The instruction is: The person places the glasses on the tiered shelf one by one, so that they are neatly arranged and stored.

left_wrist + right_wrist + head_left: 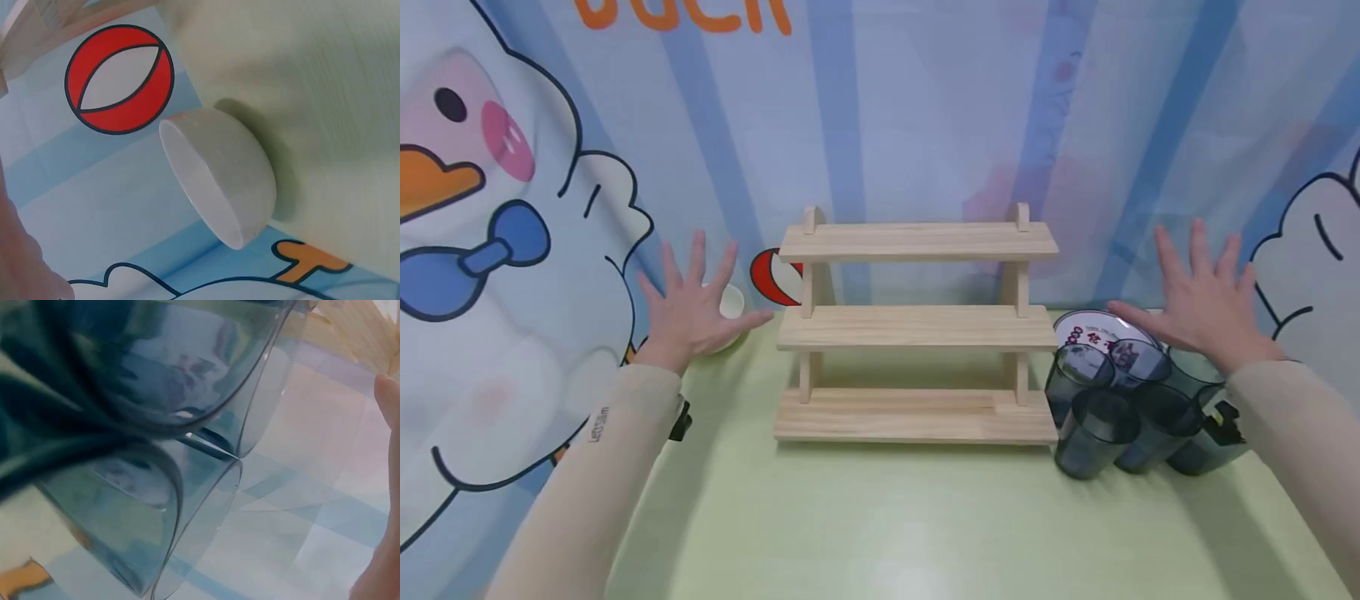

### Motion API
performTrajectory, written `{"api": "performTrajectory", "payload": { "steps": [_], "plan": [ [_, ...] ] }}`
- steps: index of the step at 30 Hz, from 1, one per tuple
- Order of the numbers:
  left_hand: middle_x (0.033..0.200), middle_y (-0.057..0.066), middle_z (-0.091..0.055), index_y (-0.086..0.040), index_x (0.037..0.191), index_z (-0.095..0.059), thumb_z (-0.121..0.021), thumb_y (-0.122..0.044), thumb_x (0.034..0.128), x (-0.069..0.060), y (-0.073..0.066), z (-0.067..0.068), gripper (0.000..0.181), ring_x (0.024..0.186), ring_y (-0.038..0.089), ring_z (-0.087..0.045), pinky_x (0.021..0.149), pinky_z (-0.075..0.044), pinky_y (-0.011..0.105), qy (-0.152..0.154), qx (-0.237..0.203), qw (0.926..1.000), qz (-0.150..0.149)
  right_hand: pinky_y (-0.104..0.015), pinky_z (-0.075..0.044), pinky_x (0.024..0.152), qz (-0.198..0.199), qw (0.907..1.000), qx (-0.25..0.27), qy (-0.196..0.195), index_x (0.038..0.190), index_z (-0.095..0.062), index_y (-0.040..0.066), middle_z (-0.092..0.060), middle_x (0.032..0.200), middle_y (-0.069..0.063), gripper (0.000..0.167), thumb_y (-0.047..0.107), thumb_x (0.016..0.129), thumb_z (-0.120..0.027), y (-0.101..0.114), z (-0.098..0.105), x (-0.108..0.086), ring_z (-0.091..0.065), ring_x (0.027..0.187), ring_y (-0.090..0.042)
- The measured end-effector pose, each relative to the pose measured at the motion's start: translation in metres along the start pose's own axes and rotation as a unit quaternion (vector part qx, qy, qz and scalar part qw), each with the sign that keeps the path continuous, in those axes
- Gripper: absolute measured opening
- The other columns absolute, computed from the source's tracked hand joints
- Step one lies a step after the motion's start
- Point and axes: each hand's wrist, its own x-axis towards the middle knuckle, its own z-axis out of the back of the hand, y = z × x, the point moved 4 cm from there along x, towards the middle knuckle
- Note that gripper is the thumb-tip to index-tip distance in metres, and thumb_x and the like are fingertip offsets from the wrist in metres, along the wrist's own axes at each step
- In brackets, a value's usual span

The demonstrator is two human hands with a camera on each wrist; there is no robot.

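My left hand (688,312) is spread wide in the air at the left, fingers straight and holding nothing. Partly hidden behind it in the head view is a white bowl (732,302); the left wrist view shows the bowl (231,169) whole, apart from the hand. At the right, my right hand (1210,308) also has its fingers spread and grips nothing. Below it stand several dark, see-through cups (1093,437) in a close cluster; the right wrist view shows cup rims (178,425) close up. Between the hands stands a three-tier wooden shelf (917,327).
Behind the cups is a round white item (1086,325) with red printing, partly hidden. A pale green tabletop (880,517) lies under everything. A blue cartoon-printed cloth (917,117) hangs behind and along the left.
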Motion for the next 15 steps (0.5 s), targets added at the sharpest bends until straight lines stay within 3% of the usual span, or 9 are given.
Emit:
{"api": "performTrajectory", "payload": {
  "steps": [6,10,15],
  "plan": [
    [0.175,0.008,0.021,-0.042,0.167,0.005,-0.045,-0.092,0.0841,-0.004,-0.009,-0.006,0.109,0.154,0.056,0.019,0.109,0.003,0.09,-0.003,-0.029,0.9995,-0.008,-0.087,-0.005,0.111,0.005,0.9999,0.008,-0.012,0.169,0.01,0.021,0.026,0.17,-0.023,0.121,0.08,0.089,-0.058,-0.004,0.004,-0.01,0.022,0.145,-0.067],
    [0.176,0.009,0.017,-0.04,0.168,0.003,-0.048,-0.087,0.0879,-0.007,-0.017,-0.011,0.107,0.155,0.056,0.015,0.111,-0.004,0.088,0.005,-0.072,0.9972,-0.02,-0.084,-0.009,0.114,0.007,0.9996,0.004,-0.026,0.169,0.008,0.02,0.019,0.17,-0.029,0.119,0.076,0.09,-0.06,-0.009,0.002,-0.021,0.01,0.145,-0.071],
    [0.177,0.008,0.009,-0.04,0.169,0.0,-0.053,-0.08,0.0917,-0.013,-0.026,-0.017,0.102,0.157,0.056,0.004,0.115,-0.012,0.084,0.023,-0.145,0.9889,-0.025,-0.083,-0.009,0.114,0.025,0.9978,0.028,-0.055,0.17,0.001,0.017,0.014,0.171,-0.03,0.114,0.067,0.092,-0.064,-0.016,0.001,-0.039,0.002,0.147,-0.07]
  ]
}}
